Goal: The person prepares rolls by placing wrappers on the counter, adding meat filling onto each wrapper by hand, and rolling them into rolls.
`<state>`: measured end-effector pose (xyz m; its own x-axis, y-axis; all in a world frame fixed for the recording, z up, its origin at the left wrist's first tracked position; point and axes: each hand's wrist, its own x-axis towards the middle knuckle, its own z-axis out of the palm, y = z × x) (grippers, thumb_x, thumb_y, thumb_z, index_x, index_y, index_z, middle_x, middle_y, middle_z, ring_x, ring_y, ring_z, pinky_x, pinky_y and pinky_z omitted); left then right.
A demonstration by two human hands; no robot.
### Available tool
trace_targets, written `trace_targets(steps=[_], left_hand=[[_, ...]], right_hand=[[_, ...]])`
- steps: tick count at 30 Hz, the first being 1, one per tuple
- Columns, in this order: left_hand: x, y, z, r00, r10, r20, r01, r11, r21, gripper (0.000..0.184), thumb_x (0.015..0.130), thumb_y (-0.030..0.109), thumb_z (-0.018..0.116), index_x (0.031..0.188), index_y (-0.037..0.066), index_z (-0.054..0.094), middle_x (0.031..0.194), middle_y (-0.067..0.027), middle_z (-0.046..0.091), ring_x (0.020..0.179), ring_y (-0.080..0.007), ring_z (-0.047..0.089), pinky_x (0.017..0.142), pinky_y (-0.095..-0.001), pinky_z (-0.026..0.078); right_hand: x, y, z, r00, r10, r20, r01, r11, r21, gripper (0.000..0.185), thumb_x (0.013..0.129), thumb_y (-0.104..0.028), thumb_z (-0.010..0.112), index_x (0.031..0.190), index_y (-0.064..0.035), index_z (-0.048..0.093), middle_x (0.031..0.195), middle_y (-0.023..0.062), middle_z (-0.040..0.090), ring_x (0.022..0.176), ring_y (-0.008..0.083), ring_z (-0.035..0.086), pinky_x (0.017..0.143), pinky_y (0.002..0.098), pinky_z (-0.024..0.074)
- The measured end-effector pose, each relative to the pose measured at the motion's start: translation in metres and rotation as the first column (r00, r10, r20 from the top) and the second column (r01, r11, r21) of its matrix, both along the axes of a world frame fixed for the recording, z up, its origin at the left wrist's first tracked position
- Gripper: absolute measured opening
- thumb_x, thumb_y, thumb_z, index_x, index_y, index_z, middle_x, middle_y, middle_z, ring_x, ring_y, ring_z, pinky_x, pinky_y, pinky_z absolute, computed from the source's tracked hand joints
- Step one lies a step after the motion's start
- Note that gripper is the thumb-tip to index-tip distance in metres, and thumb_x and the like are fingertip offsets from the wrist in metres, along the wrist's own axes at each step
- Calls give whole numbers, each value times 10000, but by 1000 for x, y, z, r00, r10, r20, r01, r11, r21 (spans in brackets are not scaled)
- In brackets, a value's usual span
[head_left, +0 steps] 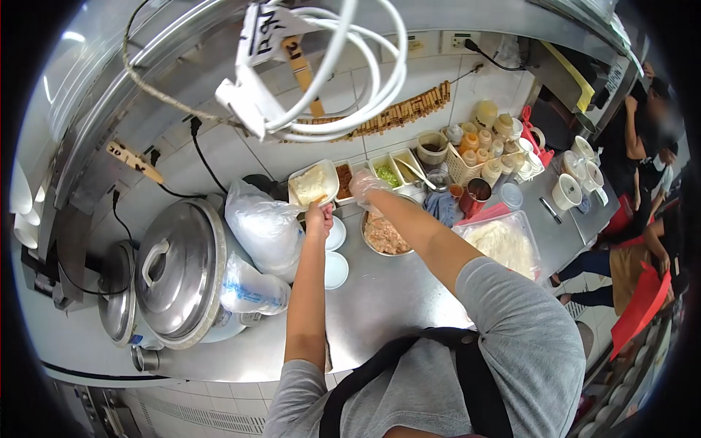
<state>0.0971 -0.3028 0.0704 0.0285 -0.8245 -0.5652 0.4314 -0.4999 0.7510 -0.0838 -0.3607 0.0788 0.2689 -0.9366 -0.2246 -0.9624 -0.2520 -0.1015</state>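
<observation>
My left hand (pixel 319 219) is closed on the lower edge of a white tray (pixel 333 178), which holds a pale yellow block of food (pixel 309 187). My right hand (pixel 367 187), in a clear plastic glove, is over the row of containers, near the reddish-brown food (pixel 345 181) and the chopped green food (pixel 387 175); its fingertips are too blurred to read. Below my right wrist sits a metal bowl of pinkish minced food (pixel 385 233). Two small white round dishes (pixel 336 271) lie on the steel counter beside my left forearm.
Large lidded pots (pixel 179 270) and plastic bags (pixel 264 219) stand at the left. To the right are squeeze bottles (pixel 484 139), a red cup (pixel 477 191) and a tray of white dough (pixel 504 244). White cables (pixel 372 73) hang overhead. People (pixel 642 146) are at far right.
</observation>
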Motion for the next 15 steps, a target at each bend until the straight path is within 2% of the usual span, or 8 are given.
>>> trace_targets(steps=[1, 3, 4, 9, 12, 13, 14, 15], left_hand=[[-2, -3, -2, 999, 38, 11, -38, 999, 4, 407, 961, 336, 356, 948, 15, 607, 693, -19, 585, 475, -40, 426, 376, -148, 275], [0, -5, -4, 999, -37, 12, 36, 999, 27, 380, 958, 314, 357, 974, 24, 602, 703, -21, 593, 474, -42, 433, 376, -148, 281], [-2, -6, -4, 999, -30, 33, 29, 999, 24, 370, 957, 302, 355, 986, 25, 598, 703, -23, 596, 470, -43, 435, 373, -148, 284], [-3, -24, -40, 998, -55, 16, 55, 999, 0, 335, 959, 279, 344, 1035, 58, 584, 704, -22, 603, 464, -43, 449, 359, -144, 295], [7, -41, -73, 989, -120, -87, 116, 992, -49, 426, 980, 450, 425, 1033, 54, 573, 705, -11, 588, 479, -51, 446, 380, -155, 301], [10, -41, -84, 981, -151, -123, 138, 984, -113, 509, 972, 541, 466, 1029, 47, 570, 703, -4, 578, 481, -55, 431, 386, -160, 301], [15, -36, -81, 955, -194, -225, 190, 981, -41, 594, 928, 624, 489, 1024, 44, 570, 699, 3, 559, 485, -57, 412, 392, -166, 293], [13, -29, -64, 916, -228, -330, 249, 968, 23, 683, 885, 707, 511, 1019, 41, 571, 695, 10, 541, 490, -60, 393, 397, -172, 284]], right_hand=[[5, -4, -8, 1000, -10, 5, 10, 1000, -2, 247, 873, -178, 575, 984, -42, 749, 1073, 206, 695, 1026, 333, 673, 882, 431, 537], [14, -8, -33, 896, -299, 328, 334, 941, -55, 299, 911, -286, 597, 952, -29, 744, 1054, 213, 693, 1015, 339, 670, 881, 449, 527], [5, -26, -66, 968, -139, 209, 172, 974, -149, 369, 935, -365, 588, 911, -30, 741, 1024, 216, 693, 996, 353, 666, 880, 458, 519], [-31, 21, -35, 908, -246, 338, 320, 929, -185, 314, 920, -332, 610, 967, -42, 721, 960, 202, 696, 917, 370, 664, 866, 443, 524], [-92, 145, 45, 827, 59, 559, 189, 907, -376, 331, 916, -357, 612, 991, -51, 712, 906, 171, 702, 873, 350, 671, 834, 426, 536], [-103, 187, 74, 686, -156, 711, 322, 941, -104, 329, 923, -360, 603, 975, -54, 712, 937, 161, 697, 873, 340, 671, 834, 420, 536], [-115, 225, 92, 491, -390, 779, 409, 893, 189, 328, 930, -362, 595, 960, -57, 713, 969, 151, 692, 872, 330, 671, 833, 414, 536], [-130, 258, 104, 479, -433, 763, 446, 869, 214, 328, 930, -362, 595, 960, -57, 713, 969, 151, 692, 872, 330, 671, 833, 414, 536]])
